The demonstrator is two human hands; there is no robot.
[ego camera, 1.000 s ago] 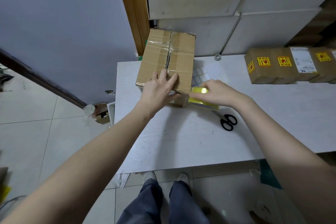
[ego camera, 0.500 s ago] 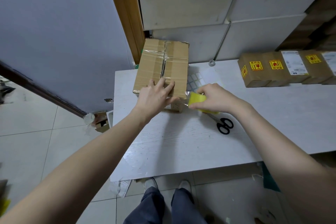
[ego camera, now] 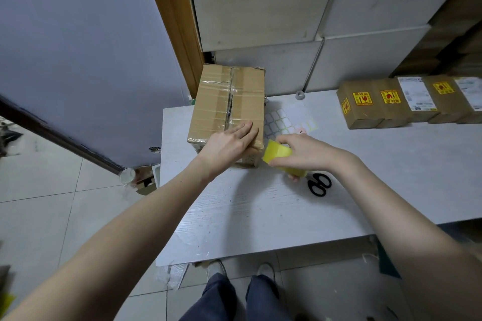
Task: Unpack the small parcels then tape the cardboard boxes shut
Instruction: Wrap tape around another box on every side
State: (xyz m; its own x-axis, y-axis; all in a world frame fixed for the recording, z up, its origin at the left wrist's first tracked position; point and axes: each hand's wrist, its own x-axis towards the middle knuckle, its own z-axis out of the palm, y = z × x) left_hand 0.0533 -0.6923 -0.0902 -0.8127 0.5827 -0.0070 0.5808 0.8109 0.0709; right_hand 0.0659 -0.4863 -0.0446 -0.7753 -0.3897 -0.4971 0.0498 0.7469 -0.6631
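Head view | cardboard box (ego camera: 227, 109) under my flat left hand (ego camera: 229, 144), seam partly taped | tape roll (ego camera: 280, 157) gripped in my right hand (ego camera: 305, 154), just right of box corner | pin flaps, pull tape taut along seam | scissors (ego camera: 319, 185) just beyond roll

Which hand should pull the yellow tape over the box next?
The right hand, probably. It already grips the yellow tape roll beside the cardboard box's near corner, while the left hand lies flat on the box top, holding it steady.
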